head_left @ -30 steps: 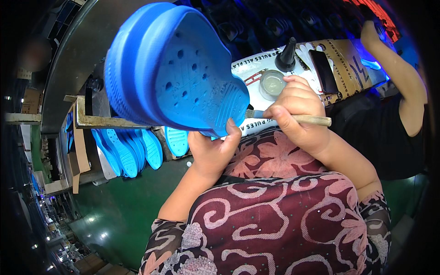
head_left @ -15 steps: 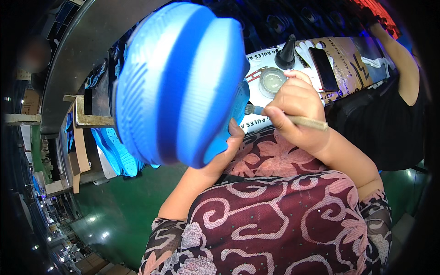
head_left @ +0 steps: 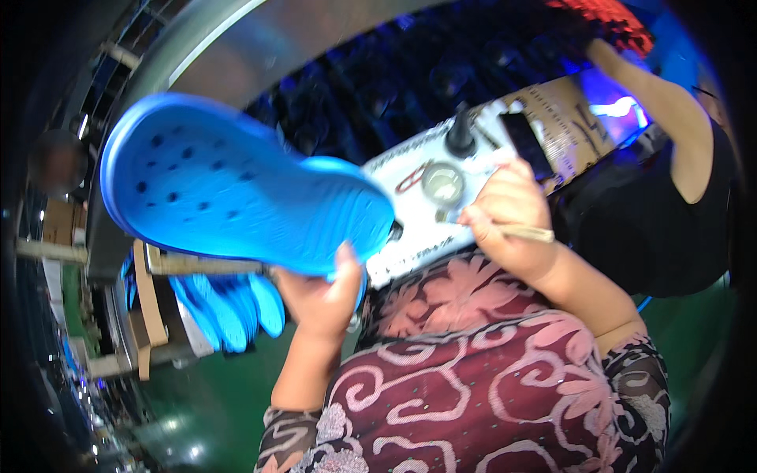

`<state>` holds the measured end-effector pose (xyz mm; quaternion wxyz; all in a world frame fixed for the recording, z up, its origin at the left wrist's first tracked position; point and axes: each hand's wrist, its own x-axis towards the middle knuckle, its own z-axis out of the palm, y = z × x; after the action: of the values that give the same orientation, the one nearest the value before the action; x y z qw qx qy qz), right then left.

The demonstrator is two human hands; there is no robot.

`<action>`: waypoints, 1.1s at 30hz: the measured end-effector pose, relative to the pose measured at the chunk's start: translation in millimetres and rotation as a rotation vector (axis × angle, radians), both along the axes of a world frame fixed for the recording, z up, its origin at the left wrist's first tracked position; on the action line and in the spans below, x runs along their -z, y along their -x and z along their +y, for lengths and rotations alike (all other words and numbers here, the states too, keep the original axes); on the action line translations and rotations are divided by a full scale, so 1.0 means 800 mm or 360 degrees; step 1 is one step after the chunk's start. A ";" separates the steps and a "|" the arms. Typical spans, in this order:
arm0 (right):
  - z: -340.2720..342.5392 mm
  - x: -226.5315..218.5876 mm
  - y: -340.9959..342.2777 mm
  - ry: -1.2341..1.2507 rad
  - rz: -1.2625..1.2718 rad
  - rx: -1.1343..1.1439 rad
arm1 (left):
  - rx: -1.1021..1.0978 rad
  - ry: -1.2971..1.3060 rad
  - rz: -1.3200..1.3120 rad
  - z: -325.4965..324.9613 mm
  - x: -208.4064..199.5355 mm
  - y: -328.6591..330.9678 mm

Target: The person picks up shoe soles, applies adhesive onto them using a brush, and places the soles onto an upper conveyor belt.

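A blue foam clog point(head_left: 236, 185) fills the left middle of the head view, its long hollow side with small dark holes turned up. My left hand point(head_left: 319, 292) is closed on its narrower end, thumb on top and the other fingers mostly hidden underneath. My right hand point(head_left: 512, 209) pinches a brush with a pale wooden handle point(head_left: 524, 232). The brush's bristle end points left, just below a round jar of pale, clear-looking stuff point(head_left: 443, 184); whether it touches the jar I cannot tell. A small red-handled tool point(head_left: 411, 178) lies left of the jar.
Behind the jar stands a black cone-shaped bottle point(head_left: 461, 135). A dark phone point(head_left: 526, 143) lies on a cardboard box point(head_left: 579, 118). More blue shoe parts point(head_left: 229, 311) lie at the lower left beside a cardboard piece point(head_left: 150, 303). Another person's arm point(head_left: 670, 110) is at the right.
The clog has turned from its ridged outer face to its hollow, holed side and swung down and left. The brush has moved away from the clog toward the jar.
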<state>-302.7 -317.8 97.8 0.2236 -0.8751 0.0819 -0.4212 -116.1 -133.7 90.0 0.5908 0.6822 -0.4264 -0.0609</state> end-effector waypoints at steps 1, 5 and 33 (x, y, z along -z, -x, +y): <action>-0.004 0.007 0.006 -0.0050 0.0029 0.0046 | -0.0034 0.0206 0.0272 -0.002 -0.018 0.010; -0.012 0.028 0.031 -0.0169 -0.0043 0.0188 | 0.0680 -0.0012 0.1164 -0.004 -0.089 0.009; -0.054 0.075 0.100 -0.0547 -0.0125 0.0317 | 0.0186 -0.0943 0.0281 -0.017 0.098 -0.076</action>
<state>-382.6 -360.9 37.5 0.3301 -0.7945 0.2299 -0.4549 -55.4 -147.4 11.8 0.3967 0.7910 -0.3757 -0.2754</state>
